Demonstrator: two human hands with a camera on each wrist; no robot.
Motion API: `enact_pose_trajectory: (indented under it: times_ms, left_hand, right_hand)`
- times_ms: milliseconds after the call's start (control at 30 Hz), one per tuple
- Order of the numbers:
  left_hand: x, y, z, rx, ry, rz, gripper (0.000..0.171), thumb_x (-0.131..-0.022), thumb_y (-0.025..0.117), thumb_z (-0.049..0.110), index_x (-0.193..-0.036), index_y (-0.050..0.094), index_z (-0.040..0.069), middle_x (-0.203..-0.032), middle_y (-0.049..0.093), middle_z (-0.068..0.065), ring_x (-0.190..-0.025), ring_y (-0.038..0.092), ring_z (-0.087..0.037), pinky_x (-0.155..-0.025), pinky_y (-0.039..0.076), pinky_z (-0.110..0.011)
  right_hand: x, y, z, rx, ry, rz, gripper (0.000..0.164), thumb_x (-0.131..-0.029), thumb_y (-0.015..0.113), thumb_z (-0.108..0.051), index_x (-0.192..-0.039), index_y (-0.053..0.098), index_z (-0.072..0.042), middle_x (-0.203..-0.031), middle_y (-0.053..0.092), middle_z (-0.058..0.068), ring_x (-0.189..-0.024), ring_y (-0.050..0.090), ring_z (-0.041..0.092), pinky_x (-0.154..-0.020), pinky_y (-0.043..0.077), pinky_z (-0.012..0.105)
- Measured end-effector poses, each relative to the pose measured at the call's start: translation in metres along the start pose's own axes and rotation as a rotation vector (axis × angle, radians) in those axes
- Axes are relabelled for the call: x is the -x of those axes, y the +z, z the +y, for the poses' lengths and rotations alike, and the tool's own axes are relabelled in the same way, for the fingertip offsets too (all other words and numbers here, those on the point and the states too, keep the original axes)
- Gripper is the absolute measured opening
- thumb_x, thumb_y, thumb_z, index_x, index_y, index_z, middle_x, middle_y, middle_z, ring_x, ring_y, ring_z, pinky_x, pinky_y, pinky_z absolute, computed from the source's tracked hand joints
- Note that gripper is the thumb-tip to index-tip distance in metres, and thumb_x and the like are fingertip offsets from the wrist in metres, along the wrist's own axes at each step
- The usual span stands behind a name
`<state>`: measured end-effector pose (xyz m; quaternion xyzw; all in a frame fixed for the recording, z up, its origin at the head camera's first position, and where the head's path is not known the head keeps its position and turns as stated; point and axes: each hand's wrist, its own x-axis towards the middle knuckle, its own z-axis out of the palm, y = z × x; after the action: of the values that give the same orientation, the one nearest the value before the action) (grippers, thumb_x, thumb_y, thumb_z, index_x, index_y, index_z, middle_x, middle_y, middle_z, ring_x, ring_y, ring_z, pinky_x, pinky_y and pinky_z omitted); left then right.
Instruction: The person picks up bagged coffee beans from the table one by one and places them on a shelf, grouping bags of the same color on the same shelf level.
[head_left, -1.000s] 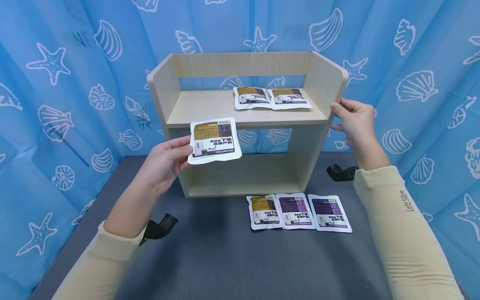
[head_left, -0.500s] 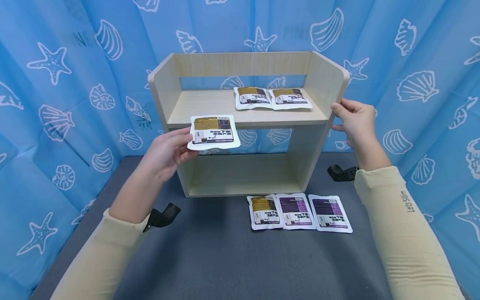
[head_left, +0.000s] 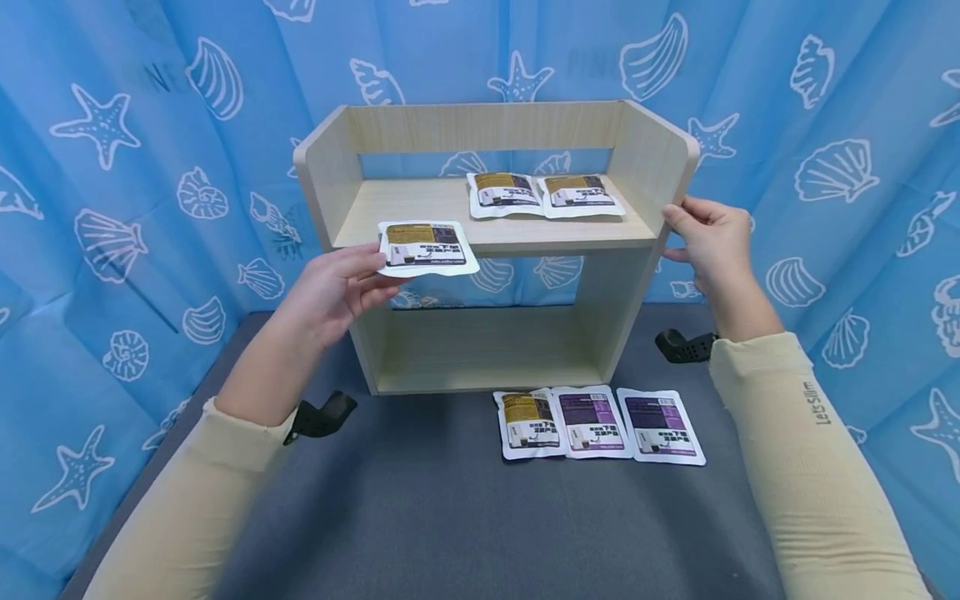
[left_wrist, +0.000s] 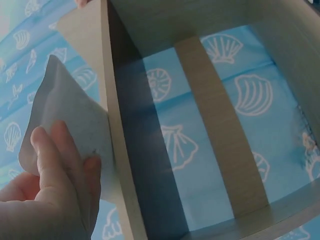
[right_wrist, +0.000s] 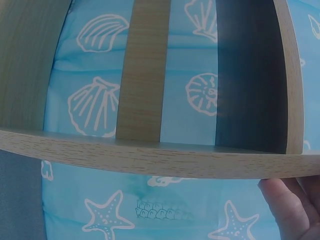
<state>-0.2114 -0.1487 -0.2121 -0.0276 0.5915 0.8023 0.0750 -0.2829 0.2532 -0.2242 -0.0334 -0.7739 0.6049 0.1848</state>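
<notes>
My left hand (head_left: pixel 330 287) pinches a white pouch with a gold and dark label (head_left: pixel 427 247) by its left side, thumb on top and fingers beneath. In the head view the pouch overlaps the front left of the upper board of a pale wooden shelf (head_left: pixel 405 212). Its plain underside (left_wrist: pixel 75 110) shows beside the shelf board in the left wrist view. On the right, my right hand (head_left: pixel 712 242) holds the shelf's side panel (head_left: pixel 648 162) near its front edge. Two gold-labelled pouches (head_left: pixel 543 197) lie side by side on the upper board's right half.
On the grey tabletop (head_left: pixel 465 517), in front of the shelf's right part, lie a gold-labelled pouch (head_left: pixel 531 423) and two purple-labelled pouches (head_left: pixel 626 423) in a row. A blue curtain with white shells (head_left: pixel 187 208) hangs behind and at both sides.
My left hand has raised the pouch from in front of the lower opening to the upper board's level, tipping it flatter. My right hand and the other pouches have stayed put.
</notes>
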Motion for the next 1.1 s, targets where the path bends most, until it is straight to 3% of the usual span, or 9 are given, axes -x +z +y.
enact_pose_trajectory:
  times_ms: [267,467,600,967,1100]
  left_hand:
    - [-0.007,0.002,0.014,-0.070,0.007,0.016,0.050,-0.099,0.053,0.004,-0.147,0.038,0.000,-0.143,0.044,-0.020,-0.084,0.069,-0.013,-0.070,0.055,-0.019]
    - [-0.017,0.006,0.023,-0.188,0.018,0.085,0.050,-0.101,0.048,0.004,-0.149,0.035,0.000,-0.145,0.042,-0.021,-0.074,0.067,-0.008,-0.067,0.054,-0.016]
    - [-0.025,0.008,0.028,-0.222,0.024,0.110,0.049,-0.101,0.046,0.004,-0.149,0.035,0.001,-0.146,0.042,-0.020,-0.077,0.067,-0.008,-0.068,0.054,-0.017]
    - [-0.046,0.015,0.038,-0.083,-0.014,0.161,0.057,-0.099,0.048,-0.001,-0.152,0.028,0.004,-0.152,0.033,-0.016,-0.105,0.056,-0.018,-0.070,0.056,-0.020]
    - [-0.055,0.019,0.039,-0.089,-0.038,0.202,0.057,-0.097,0.048,-0.006,-0.151,0.030,0.005,-0.154,0.029,-0.015,-0.114,0.054,-0.020,-0.067,0.056,-0.019]
  right_hand:
    - [0.000,0.000,-0.001,-0.009,0.014,-0.009,0.052,-0.092,0.064,-0.034,-0.138,0.055,-0.011,-0.138,0.055,0.010,-0.120,0.056,0.018,-0.062,0.054,0.016]
    - [0.001,0.000,-0.001,-0.008,0.015,-0.006,0.053,-0.091,0.064,-0.035,-0.137,0.056,-0.010,-0.137,0.056,0.010,-0.119,0.057,0.018,-0.061,0.053,0.015]
    - [0.001,0.000,-0.002,0.001,0.014,-0.004,0.053,-0.091,0.064,-0.036,-0.138,0.056,-0.011,-0.137,0.056,0.009,-0.119,0.057,0.018,-0.063,0.053,0.016]
    - [0.002,0.000,-0.001,0.007,0.011,-0.009,0.054,-0.091,0.064,-0.036,-0.138,0.055,-0.011,-0.138,0.056,0.009,-0.121,0.056,0.019,-0.069,0.053,0.020]
    - [0.002,0.000,-0.001,0.006,0.008,-0.011,0.053,-0.091,0.064,-0.035,-0.138,0.055,-0.011,-0.138,0.055,0.010,-0.123,0.055,0.020,-0.070,0.053,0.021]
